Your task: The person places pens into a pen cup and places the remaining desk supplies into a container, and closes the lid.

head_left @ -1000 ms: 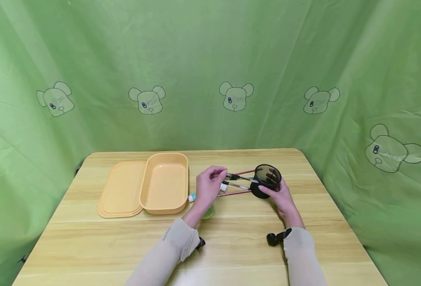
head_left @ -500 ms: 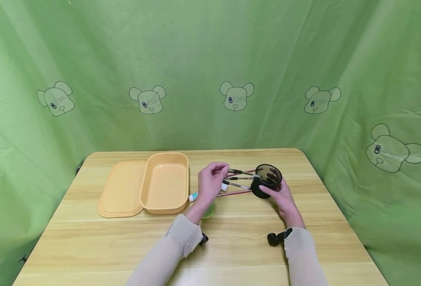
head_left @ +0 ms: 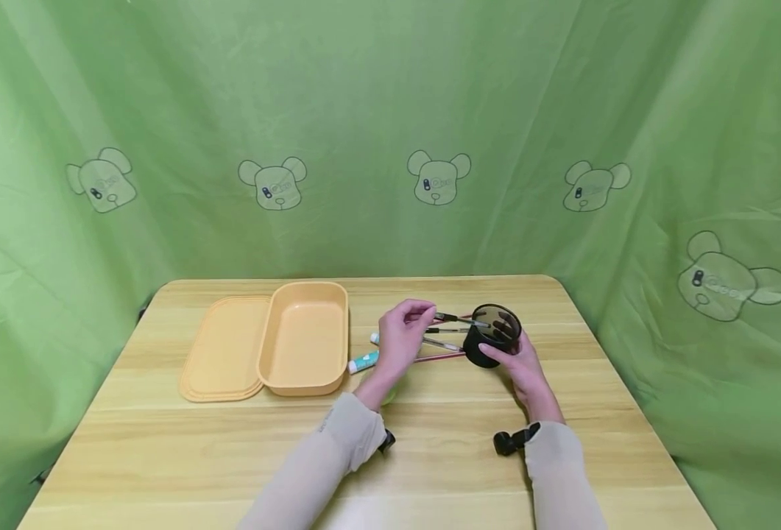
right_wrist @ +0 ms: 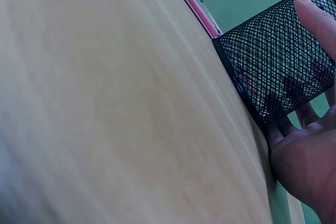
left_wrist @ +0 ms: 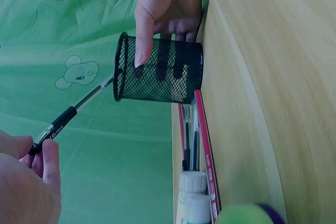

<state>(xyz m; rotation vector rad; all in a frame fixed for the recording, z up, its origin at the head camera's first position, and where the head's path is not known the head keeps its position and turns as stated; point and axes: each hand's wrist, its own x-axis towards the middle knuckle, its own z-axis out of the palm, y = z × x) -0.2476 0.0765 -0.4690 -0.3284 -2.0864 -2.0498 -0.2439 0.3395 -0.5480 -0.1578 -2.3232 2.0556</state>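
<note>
In the head view my left hand (head_left: 403,338) pinches a pen (left_wrist: 65,117) with a black grip and clear barrel by its far end. The pen slants, its light tip at the mouth of a black mesh pen holder (left_wrist: 157,72). My right hand (head_left: 528,372) grips that holder, thumb on the near side and fingers round the far side; it stands upright on the table. Beside its base lie a red pencil (left_wrist: 208,156) and clear-barrelled pens (left_wrist: 196,137), with another red pencil behind them. Inside the mesh, only the right fingers show through.
Left of the hands stands an open orange box (head_left: 307,342), its lid (head_left: 221,353) lying flat against it. A teal tube (head_left: 365,361) with a white end lies near the box, another white-ended tube (head_left: 375,338) behind. A green round object (head_left: 389,396) is partly hidden under the left wrist.
My left hand has moved right and slightly away, bringing the pen's tip up to over the holder's mouth. More of the teal tube is uncovered. The right hand and holder have stayed put.
</note>
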